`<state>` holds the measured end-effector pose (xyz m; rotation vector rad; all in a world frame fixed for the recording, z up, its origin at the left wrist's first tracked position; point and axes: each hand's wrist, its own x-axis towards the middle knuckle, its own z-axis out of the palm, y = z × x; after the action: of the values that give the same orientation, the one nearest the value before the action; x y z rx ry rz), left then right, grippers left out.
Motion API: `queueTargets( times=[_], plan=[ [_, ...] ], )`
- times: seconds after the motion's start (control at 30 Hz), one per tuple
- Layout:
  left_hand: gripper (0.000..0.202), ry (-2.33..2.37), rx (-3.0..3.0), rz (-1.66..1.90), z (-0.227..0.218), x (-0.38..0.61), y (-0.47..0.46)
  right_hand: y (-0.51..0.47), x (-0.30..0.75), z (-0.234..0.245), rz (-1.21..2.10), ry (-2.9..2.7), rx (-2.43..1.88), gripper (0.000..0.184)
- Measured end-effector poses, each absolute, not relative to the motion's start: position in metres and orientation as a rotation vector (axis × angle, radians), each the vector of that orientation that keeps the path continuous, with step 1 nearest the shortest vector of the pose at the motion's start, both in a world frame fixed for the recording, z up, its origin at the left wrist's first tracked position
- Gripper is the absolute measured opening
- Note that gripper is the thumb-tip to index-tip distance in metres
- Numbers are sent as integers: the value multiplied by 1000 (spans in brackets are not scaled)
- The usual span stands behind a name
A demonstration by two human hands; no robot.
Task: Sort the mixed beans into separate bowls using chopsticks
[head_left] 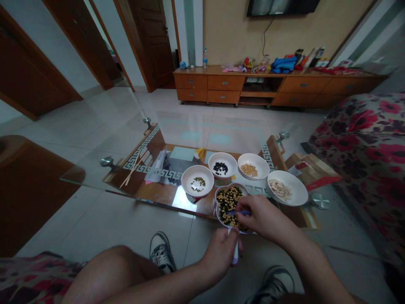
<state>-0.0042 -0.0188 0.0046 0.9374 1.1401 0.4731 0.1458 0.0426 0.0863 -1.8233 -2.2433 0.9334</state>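
Note:
My right hand (261,215) pinches a small blue tool, perhaps tweezers (237,213), whose tip reaches into a white heart-shaped dish (220,207) of mixed yellow and dark beans (229,204). My left hand (220,250) grips the dish's white handle (235,253) at its near edge. Beyond the dish stand several white bowls: green beans (198,181), black beans (222,165), yellow beans (253,166), and pale flat slices (287,188). The bowl of slices is closest to my right hand, and none of these bowls touches either hand.
The bowls rest on a glass-topped table (82,179), with loose chopsticks (134,169) and crumpled packaging (156,166) toward its left. A cardboard box (311,171) and floral sofa (357,147) lie right. A wooden sideboard (278,84) stands beyond the tiled floor.

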Motion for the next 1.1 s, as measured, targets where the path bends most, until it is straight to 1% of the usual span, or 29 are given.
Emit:
queueTargets(
  times=[0.43, 1.1],
  plan=[
    [66, 1142, 928, 472, 0, -3, -20, 40, 136, 85, 1007, -2251, -1763, 12],
    [64, 1134, 940, 476, 1, -5, -19, 39, 132, 85, 999, -2272, -1728, 13]
  ],
)
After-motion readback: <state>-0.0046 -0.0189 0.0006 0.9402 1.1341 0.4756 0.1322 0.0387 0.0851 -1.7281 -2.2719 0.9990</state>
